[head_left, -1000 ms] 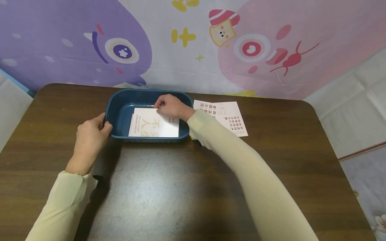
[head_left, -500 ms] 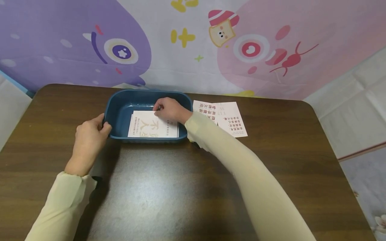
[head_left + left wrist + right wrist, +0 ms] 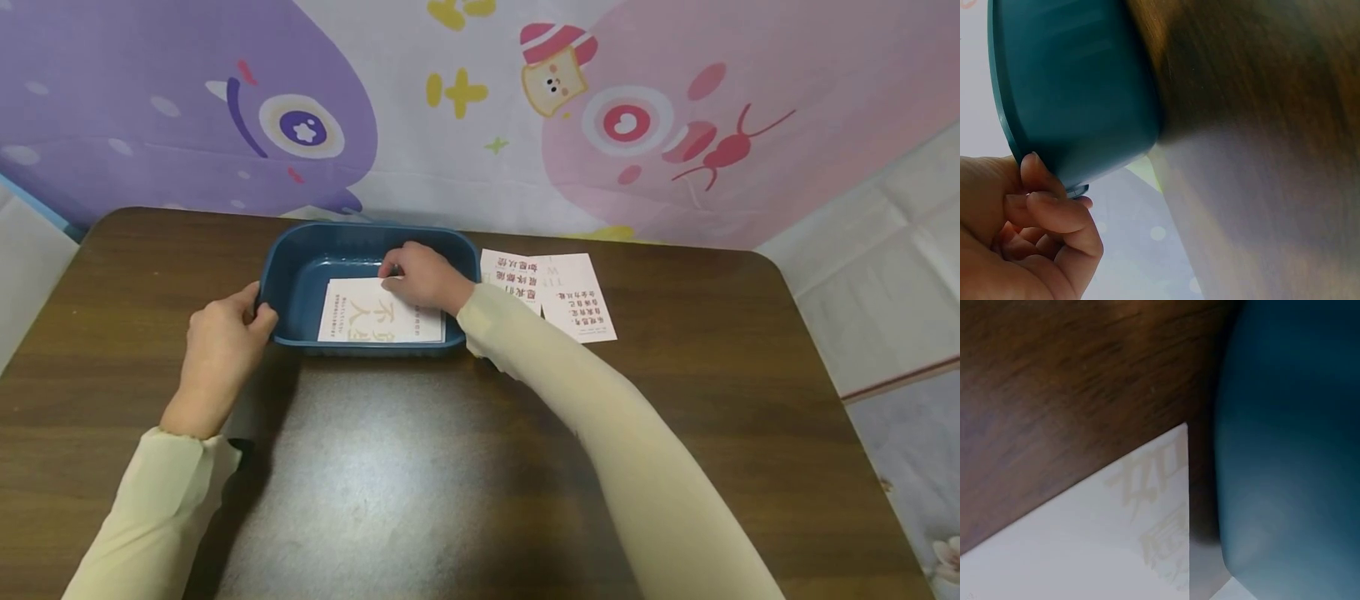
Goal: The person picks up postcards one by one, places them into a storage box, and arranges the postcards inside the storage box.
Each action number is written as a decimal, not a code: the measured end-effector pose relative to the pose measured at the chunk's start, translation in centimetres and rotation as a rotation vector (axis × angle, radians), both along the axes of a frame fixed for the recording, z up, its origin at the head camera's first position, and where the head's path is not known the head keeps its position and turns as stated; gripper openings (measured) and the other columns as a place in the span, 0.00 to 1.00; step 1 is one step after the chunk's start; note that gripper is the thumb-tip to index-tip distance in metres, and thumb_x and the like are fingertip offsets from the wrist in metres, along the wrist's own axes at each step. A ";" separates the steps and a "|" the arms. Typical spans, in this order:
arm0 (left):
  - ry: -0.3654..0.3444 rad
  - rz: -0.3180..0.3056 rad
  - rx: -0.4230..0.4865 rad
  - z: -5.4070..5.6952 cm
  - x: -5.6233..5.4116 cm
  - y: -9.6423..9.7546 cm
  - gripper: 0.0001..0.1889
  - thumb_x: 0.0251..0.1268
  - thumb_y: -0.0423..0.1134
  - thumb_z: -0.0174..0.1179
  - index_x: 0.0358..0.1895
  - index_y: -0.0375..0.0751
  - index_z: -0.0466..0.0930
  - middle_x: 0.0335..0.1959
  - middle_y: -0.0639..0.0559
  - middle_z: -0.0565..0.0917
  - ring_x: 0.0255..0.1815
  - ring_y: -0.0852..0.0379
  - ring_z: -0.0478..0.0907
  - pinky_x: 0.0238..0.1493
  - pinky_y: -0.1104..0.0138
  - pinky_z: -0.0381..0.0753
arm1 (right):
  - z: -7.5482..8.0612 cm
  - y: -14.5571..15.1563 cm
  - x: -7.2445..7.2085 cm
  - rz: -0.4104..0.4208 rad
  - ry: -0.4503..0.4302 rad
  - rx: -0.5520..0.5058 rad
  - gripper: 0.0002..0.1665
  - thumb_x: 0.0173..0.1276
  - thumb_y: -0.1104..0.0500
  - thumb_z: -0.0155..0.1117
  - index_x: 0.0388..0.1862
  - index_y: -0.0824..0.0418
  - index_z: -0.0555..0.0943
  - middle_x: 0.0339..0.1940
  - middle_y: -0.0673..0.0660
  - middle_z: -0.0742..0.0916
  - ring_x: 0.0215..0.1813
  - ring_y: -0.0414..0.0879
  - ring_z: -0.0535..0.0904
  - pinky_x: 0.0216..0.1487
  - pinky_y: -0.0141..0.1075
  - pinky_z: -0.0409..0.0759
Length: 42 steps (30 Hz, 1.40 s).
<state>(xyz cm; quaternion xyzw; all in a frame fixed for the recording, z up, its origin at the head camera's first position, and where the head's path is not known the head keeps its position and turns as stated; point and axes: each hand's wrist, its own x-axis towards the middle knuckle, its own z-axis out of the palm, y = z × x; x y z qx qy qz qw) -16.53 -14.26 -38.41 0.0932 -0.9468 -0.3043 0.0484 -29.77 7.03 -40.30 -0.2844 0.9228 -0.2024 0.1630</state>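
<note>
Head view: your left hand [image 3: 223,335] pinches the blue, rounded plastic-looking tray [image 3: 291,293], your right hand [image 3: 427,279] meets the white rectangular paper card [image 3: 362,313] inside, pinch unclear; probably light and creasable, hold it edgewise.

We wear long, pale cream-yellow sleeves on both arms. Our left sleeve [image 3: 127,525] carries soft creases and ends in a loose cuff [image 3: 180,454] with a faint greenish tint and an uneven, slightly ruffled edge. Beside it we show a small dark patch, too unclear to name. Our right sleeve [image 3: 600,400] is smoother and ends in a crinkled cuff. Past the cuffs, our left hand [image 3: 227,336] and right hand [image 3: 427,277] are bare.
</note>
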 end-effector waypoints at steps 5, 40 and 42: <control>-0.001 0.006 -0.005 0.0 -0.1 -0.1 0.24 0.66 0.38 0.44 0.63 0.30 0.69 0.21 0.42 0.74 0.21 0.48 0.70 0.17 0.66 0.62 | 0.1 0.0 0.1 -0.010 0.012 0.029 0.15 0.68 0.51 0.55 0.50 0.53 0.80 0.46 0.52 0.78 0.44 0.43 0.71 0.48 0.34 0.70; -0.027 0.009 -0.022 0.1 -0.1 0.3 0.24 0.66 0.38 0.45 0.63 0.29 0.68 0.25 0.40 0.76 0.23 0.48 0.69 0.18 0.66 0.61 | 4.9 5.1 0.4 -0.078 0.045 -0.111 0.13 0.70 0.52 0.52 0.45 0.57 0.79 0.36 0.52 0.79 0.35 0.44 0.72 0.38 0.33 0.69; -0.019 0.004 -0.027 0.1 -0.1 0.3 0.24 0.66 0.38 0.45 0.63 0.28 0.68 0.24 0.40 0.75 0.23 0.48 0.69 0.19 0.66 0.61 | 5.1 5.8 0.4 -0.102 0.049 -0.115 0.13 0.69 0.51 0.53 0.44 0.56 0.79 0.35 0.52 0.79 0.35 0.44 0.71 0.38 0.33 0.69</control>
